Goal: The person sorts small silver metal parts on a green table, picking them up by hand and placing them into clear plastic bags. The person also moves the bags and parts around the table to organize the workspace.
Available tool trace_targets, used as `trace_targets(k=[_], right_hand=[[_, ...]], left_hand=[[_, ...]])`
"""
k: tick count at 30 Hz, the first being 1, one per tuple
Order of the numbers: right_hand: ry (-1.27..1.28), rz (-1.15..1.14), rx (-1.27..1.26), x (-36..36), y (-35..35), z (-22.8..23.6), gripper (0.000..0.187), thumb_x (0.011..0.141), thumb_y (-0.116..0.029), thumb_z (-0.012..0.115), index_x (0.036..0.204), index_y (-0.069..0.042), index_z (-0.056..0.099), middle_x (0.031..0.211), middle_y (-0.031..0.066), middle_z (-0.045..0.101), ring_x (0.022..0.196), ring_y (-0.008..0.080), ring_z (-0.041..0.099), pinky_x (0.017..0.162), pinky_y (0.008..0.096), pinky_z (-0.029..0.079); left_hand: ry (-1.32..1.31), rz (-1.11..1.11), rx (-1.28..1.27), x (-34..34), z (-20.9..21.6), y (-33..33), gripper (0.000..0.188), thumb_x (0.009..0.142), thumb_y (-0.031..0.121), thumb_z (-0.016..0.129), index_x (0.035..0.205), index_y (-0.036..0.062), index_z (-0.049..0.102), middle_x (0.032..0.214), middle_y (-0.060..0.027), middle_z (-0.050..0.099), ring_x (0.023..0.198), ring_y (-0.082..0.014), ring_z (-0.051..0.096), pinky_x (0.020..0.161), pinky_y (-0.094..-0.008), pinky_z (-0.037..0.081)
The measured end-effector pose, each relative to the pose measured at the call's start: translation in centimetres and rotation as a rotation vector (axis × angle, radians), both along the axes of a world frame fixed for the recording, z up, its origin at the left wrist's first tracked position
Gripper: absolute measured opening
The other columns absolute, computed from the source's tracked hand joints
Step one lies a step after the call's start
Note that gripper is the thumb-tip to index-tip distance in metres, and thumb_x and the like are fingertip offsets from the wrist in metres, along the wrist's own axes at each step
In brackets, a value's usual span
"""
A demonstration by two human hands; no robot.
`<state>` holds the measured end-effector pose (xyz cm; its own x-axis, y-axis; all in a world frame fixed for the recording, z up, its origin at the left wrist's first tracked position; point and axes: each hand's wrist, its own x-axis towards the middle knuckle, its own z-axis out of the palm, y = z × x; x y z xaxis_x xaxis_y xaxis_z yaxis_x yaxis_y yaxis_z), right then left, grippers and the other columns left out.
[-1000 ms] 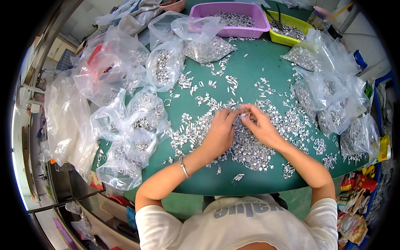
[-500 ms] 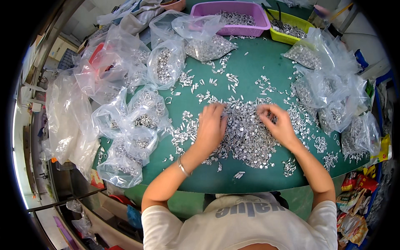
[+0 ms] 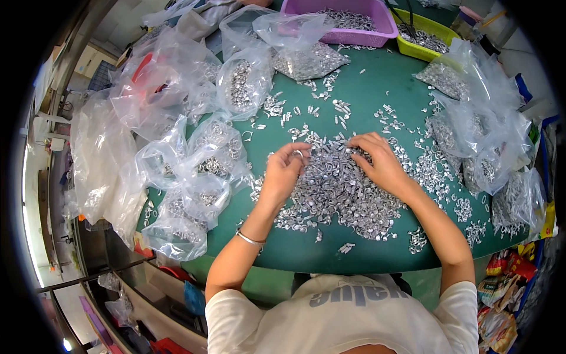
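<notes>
A large heap of small silver metal pieces (image 3: 348, 197), some ring-like and some flat, lies on the green tabletop in front of me. My left hand (image 3: 283, 170) is at the heap's left edge, thumb and fingers curled together, with a small silver metal piece (image 3: 299, 153) showing at the fingertips. Over the heap's far right side rests my right hand (image 3: 378, 160), its thumb apart from the fingers and the fingertips touching the pieces. Nothing shows gripped in it. Smaller groups of similar pieces (image 3: 433, 174) are scattered right of the heap.
Clear plastic bags of silver pieces stand at the left (image 3: 240, 82) and right (image 3: 471, 127). A purple basket (image 3: 371, 39) and a yellow-green basket (image 3: 415, 50), which has dark-handled tools in it, sit at the far edge. Colourful packaging (image 3: 501, 289) lies low at the right.
My left hand has drawn back leftward from the heap, its fingers now curled in. The right hand has moved left over the heap, its fingers more extended. The whole view has shifted slightly.
</notes>
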<state>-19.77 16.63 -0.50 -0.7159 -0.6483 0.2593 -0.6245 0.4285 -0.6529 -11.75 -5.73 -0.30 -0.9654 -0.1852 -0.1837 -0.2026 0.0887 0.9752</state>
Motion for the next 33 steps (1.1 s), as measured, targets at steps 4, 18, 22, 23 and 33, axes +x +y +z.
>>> trace_targets(k=[4,18,22,23,33], right_hand=[[0.104,0.041,0.012,0.9,-2.3,0.3,0.015,0.078,-0.01,0.069,0.09,-0.006,0.062,0.098,0.0069,0.058,0.097,0.0256,0.051,0.082,0.0386,0.038],[0.182,0.051,0.053,1.8,-3.8,0.2,0.013,0.074,-0.01,0.07,0.082,-0.006,0.06,0.09,0.005,0.055,0.093,0.0239,0.049,0.081,0.0384,0.035],[-0.007,-0.008,-0.106,2.1,-2.9,1.8,0.013,0.075,-0.011,0.071,0.081,-0.006,0.06,0.087,0.0051,0.057,0.089,0.0243,0.051,0.081,0.0373,0.036],[-0.093,0.002,-0.229,2.0,-2.8,1.8,0.012,0.076,-0.011,0.071,0.08,-0.006,0.061,0.086,0.0058,0.058,0.089,0.0243,0.052,0.08,0.0353,0.037],[-0.477,-0.063,-0.139,1.6,0.1,1.5,0.011,0.075,-0.011,0.071,0.081,-0.003,0.066,0.075,0.0086,0.058,0.075,0.0268,0.056,0.068,0.0375,0.044]], left_hand=[[0.209,-0.083,-0.464,1.1,-0.7,1.8,0.026,0.082,0.002,0.066,0.107,0.0006,0.061,0.096,-0.0083,0.054,0.084,-0.0172,0.055,0.07,-0.0294,0.047],[0.229,0.058,-0.434,2.1,0.0,0.7,0.01,0.085,0.005,0.064,0.092,-0.0014,0.064,0.075,-0.0045,0.055,0.062,-0.0125,0.049,0.057,-0.0265,0.041],[-0.031,0.075,-0.019,2.2,0.3,-0.1,0.014,0.089,0.012,0.063,0.094,-0.0003,0.065,0.065,0.0046,0.053,0.058,-0.0034,0.042,0.053,-0.0194,0.034],[-0.049,0.064,0.073,2.3,0.4,0.0,0.014,0.089,0.013,0.063,0.093,-0.0003,0.065,0.065,0.0053,0.053,0.057,-0.0028,0.042,0.052,-0.0189,0.034],[-0.178,-0.114,0.339,2.9,0.5,0.8,0.013,0.091,0.013,0.062,0.095,0.0009,0.065,0.073,0.0032,0.056,0.062,-0.0039,0.046,0.055,-0.0183,0.036]])
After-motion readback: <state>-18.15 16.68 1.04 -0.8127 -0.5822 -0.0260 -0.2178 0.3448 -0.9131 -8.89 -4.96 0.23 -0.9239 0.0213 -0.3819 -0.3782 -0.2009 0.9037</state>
